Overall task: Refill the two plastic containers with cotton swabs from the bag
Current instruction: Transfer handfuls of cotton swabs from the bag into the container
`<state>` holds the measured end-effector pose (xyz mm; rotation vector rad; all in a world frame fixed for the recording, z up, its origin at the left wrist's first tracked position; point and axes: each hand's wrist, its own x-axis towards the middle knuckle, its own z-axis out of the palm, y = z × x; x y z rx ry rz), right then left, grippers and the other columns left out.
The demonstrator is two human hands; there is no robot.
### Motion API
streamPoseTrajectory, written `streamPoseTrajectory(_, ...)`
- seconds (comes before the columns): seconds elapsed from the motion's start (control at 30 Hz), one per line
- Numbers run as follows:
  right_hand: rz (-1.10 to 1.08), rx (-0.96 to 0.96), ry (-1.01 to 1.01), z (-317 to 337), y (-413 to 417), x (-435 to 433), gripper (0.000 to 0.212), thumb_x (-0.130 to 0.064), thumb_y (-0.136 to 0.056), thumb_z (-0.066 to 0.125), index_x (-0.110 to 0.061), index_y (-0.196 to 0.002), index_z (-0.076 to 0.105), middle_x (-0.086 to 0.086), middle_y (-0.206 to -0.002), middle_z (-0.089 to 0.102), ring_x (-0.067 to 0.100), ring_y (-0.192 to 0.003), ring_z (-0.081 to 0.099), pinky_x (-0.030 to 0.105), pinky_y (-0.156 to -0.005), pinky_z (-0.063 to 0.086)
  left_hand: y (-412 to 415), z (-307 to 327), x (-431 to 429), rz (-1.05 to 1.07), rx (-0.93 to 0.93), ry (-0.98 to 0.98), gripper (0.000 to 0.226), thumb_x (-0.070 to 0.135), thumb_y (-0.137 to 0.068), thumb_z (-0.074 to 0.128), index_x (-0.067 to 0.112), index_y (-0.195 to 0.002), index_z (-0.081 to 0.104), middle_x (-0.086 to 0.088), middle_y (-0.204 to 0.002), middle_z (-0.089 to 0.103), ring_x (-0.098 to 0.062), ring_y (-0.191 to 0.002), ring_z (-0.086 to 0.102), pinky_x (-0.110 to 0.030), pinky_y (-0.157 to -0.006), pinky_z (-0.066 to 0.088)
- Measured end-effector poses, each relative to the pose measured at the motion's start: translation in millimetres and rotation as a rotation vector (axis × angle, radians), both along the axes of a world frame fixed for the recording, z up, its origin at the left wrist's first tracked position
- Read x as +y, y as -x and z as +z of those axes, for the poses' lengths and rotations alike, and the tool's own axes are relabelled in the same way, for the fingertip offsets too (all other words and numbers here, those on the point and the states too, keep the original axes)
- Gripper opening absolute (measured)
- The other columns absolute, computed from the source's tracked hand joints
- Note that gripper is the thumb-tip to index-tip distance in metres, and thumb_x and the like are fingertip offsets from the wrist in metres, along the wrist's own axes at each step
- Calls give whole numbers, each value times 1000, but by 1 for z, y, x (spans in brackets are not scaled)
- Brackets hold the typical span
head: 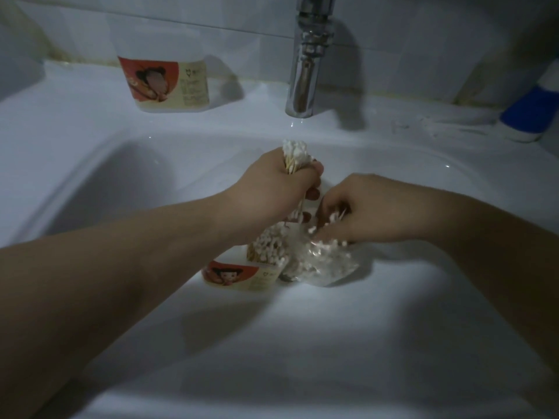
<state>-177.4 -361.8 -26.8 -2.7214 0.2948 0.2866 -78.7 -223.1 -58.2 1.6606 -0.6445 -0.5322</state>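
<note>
- far container (163, 83): upright on the sink (90, 122) rim, back left, well apart from both hands. Too dim to tell if it holds any swabs.
- near container (242, 275): down in the basin, just below the left hand, touching the bag. Already well stocked, white heads showing at the top.
- left hand (281, 182): fist curled round a bundle of swabs (295, 154), heads sticking out the top, right above the near container.
- tap (305, 55): behind and above the hands, no water running that I can see.
- bag (323, 261): clear plastic, in the basin just right of the near container, plenty of swabs inside.
- right hand (360, 213): fingers dipped into the bag mouth, looks pinched on a few swabs (335, 217); exact grip blurred.
- step, my read: topping up the near container, far one not yet touched.
- next move: drop the bundle straight down with sticks parallel so it slots into the gap. The far container then needs bringing within reach.
- bottle (529, 116) with blue band: far right on the rim, not involved.
</note>
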Motion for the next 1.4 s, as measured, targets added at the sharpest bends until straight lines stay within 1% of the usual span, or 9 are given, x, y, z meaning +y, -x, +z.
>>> streamPoseTrajectory(0.1,33,50,73,-4,2,7,30,-60,-74,71,-34,-88,75,-13,-77,71,3,-73,65,26,-69,54,0,-2,0,-23,-15,-16,23,28,-99,62,6,-101,69,-13,-95,75,-22,-86,75,-58,-89,58)
streamPoseTrajectory(0.3,94,-3,159,-12,-5,16,13,-33,-78,76,-24,-88,78,-3,-78,71,14,-71,66,33,-68,57,2,-2,2,-43,-56,-18,35,33,-90,62,-1,-96,65,-23,-97,71,-40,-98,69,-61,-92,55)
streamPoseTrajectory(0.53,-81,-127,-32,1,-5,0,9,-23,-81,74,-30,-76,75,-8,-71,70,7,-65,68,26,-64,56,0,-1,1,-37,-86,-28,43,39,-82,59,0,-99,66,-22,-98,72,-41,-99,69,-61,-90,55)
streamPoseTrajectory(0.67,-16,11,-77,2,0,0,11,-39,-83,73,-31,-89,75,-8,-83,73,9,-77,70,40,-81,59,1,-4,1,-46,-104,-43,39,39,-83,59,4,-97,68,-17,-96,74,-36,-96,70,-59,-91,55)
streamPoseTrajectory(0.9,23,-53,31,-1,-2,3,16,-37,-75,84,-31,-89,79,-9,-75,74,5,-70,69,35,-73,59,0,-5,0,-31,-95,-42,29,31,-94,62,3,-95,68,-17,-95,74,-35,-95,72,-60,-91,55)
streamPoseTrajectory(1.13,-134,-88,-437,2,2,0,13,-9,-95,65,-12,-94,78,6,-80,76,16,-71,76,25,-63,61,0,-5,0,-42,-113,-53,38,40,-84,58,4,-91,69,-22,-94,70,-43,-96,67,-61,-91,54)
streamPoseTrajectory(1.2,-99,-38,-417,1,3,4,8,-17,-90,73,-15,-96,78,4,-82,76,11,-70,75,20,-62,58,0,-6,0,-28,-105,-50,39,39,-86,60,3,-95,66,-24,-98,69,-42,-99,67,-61,-93,53)
streamPoseTrajectory(1.3,-14,0,-174,3,5,5,24,-31,-76,84,-23,-96,75,-2,-88,76,14,-78,73,38,-73,60,-1,-6,1,-43,-101,-43,37,33,-92,61,-3,-99,63,-28,-100,67,-42,-97,68,-61,-94,53)
streamPoseTrajectory(1.4,13,-35,-67,7,3,6,31,-21,-72,80,-27,-101,73,-7,-91,74,12,-81,70,43,-77,59,-2,-5,1,-21,-107,-49,31,28,-97,61,-2,-98,65,-26,-99,68,-34,-88,70,-59,-92,54)
